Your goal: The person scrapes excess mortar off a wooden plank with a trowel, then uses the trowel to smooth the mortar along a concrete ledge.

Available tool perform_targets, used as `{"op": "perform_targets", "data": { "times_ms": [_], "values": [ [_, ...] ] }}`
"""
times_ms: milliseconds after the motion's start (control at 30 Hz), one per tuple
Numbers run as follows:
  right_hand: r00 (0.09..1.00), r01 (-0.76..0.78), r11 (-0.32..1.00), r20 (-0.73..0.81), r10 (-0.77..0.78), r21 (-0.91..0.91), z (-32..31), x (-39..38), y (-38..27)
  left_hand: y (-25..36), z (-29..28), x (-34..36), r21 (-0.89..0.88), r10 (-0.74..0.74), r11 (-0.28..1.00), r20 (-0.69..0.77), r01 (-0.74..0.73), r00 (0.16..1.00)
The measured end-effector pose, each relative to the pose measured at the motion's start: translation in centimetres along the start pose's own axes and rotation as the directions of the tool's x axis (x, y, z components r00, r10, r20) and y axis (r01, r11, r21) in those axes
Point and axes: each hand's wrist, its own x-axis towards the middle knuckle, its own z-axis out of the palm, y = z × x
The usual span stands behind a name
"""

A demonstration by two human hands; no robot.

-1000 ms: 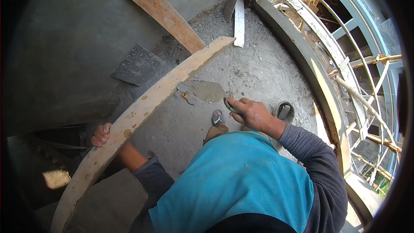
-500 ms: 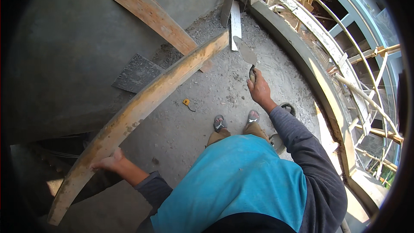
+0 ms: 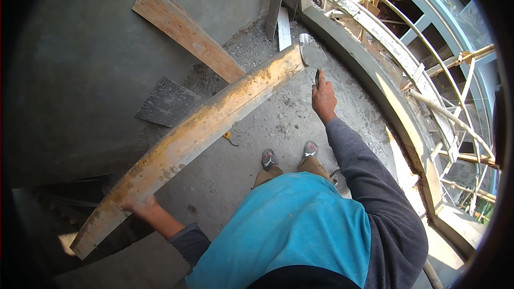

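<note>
Right hand (image 3: 323, 98) is clamped on a trowel (image 3: 312, 53) at the far end of the long curved plank (image 3: 198, 136) (mortar-stained); left hand (image 3: 140, 207) grips its near end.

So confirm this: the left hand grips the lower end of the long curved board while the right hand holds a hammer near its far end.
Not a hammer: the head view shows the right hand holding a trowel by the far end of the long curved board. The left hand does grip the lower end.

Construction site: raw cement wall (image 3: 80, 48), rubble-strewn concrete floor (image 3: 278, 123), timber scaffolding (image 3: 428, 91), loose planks (image 3: 187, 35).
</note>
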Motion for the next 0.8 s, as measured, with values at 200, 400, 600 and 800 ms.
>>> {"op": "perform_targets", "data": {
  "times_ms": [200, 400, 600, 800],
  "values": [
    [0.981, 0.193, 0.980, -0.013, -0.193, 0.052, 0.3, -3.3, 0.0, -1.2, -2.2, 2.3, -0.041, -0.088, 0.995, 0.046, 0.090, 0.995],
    [0.974, 0.204, 0.974, 0.081, -0.213, 0.100, 1.1, -5.8, -2.5, -2.0, -0.1, 0.0, -0.075, -0.066, 0.995, -0.030, 0.064, 0.997],
    [0.997, -0.051, 0.997, -0.059, 0.054, 0.051, 1.1, -1.5, 0.6, -2.4, -2.7, 3.1, -0.060, -0.129, 0.989, 0.083, 0.134, 0.988],
    [0.973, 0.231, 0.968, 0.005, -0.232, 0.103, 0.2, -4.0, -1.1, -3.3, -2.9, 2.7, 0.005, -0.160, 0.987, -0.002, 0.160, 0.987]
  ]
}}
